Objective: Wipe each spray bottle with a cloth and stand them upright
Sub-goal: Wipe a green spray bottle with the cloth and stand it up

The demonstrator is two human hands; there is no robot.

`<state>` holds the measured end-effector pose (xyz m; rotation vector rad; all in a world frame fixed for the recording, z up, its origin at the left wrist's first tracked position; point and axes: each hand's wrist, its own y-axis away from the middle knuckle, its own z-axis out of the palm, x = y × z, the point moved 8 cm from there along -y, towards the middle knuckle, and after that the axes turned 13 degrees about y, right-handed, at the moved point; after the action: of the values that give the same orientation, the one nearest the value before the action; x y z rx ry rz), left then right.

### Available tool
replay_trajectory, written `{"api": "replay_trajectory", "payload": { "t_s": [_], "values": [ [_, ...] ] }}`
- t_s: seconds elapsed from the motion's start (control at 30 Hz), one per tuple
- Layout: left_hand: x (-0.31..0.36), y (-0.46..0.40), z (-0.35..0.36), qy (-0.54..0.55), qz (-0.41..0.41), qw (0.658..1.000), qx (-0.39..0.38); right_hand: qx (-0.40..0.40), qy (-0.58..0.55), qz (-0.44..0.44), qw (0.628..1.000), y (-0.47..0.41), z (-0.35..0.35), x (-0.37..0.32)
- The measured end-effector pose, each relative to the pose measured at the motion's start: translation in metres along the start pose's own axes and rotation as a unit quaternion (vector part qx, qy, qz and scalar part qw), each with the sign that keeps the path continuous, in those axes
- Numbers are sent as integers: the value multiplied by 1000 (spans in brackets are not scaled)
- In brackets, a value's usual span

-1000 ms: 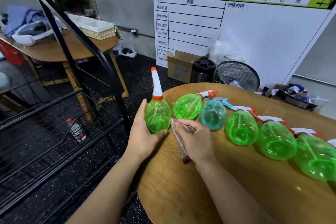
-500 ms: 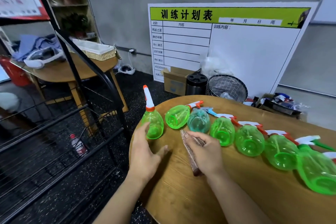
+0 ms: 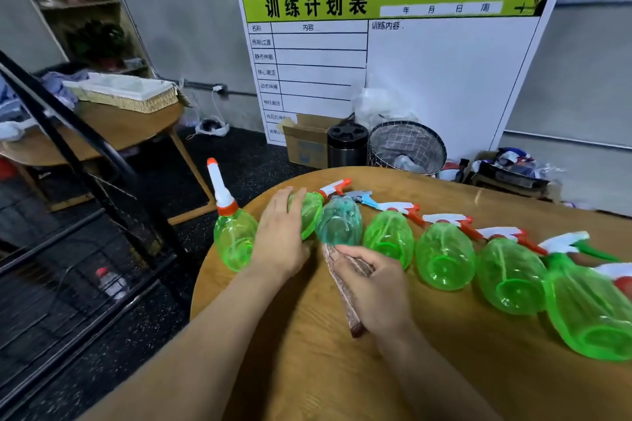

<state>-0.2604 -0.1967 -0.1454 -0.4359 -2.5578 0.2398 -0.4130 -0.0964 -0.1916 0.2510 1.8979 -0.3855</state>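
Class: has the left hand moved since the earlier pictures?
Yes. The left hand left the upright bottle and went right, onto the next lying green bottle.

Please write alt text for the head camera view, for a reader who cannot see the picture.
The left hand lies with straight fingers on a lying green spray bottle, while the right hand grips a folded brown cloth. One green bottle stands upright at the round wooden table's left edge; a teal bottle and more green ones lie in a row.
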Motion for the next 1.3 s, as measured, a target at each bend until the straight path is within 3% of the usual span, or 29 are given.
{"api": "replay_trajectory", "payload": {
  "t_s": [0.13,0.33,0.63,0.8,0.87,1.07,1.2,1.3],
  "values": [
    [-6,-12,14,-65,-19,997,-23,-9,-38,13,999,-2,-1,8],
    [-8,-14,19,-73,-18,997,-21,-9,-32,29,999,-3,-4,15],
    [21,-6,-28,-11,16,997,73,-4,-34,33,999,8,-26,-20],
    [62,16,-82,130,42,983,124,28,-53,13,998,25,-60,-64],
    [81,31,-105,236,47,960,140,47,-67,0,997,32,-76,-87],
    [146,97,-165,515,58,845,134,114,-113,-62,985,74,-143,-173],
    [195,139,-199,646,70,754,89,144,-110,-122,976,119,-187,-233],
    [234,172,-223,693,108,710,66,166,-114,-160,966,158,-217,-270]
  ]
}}
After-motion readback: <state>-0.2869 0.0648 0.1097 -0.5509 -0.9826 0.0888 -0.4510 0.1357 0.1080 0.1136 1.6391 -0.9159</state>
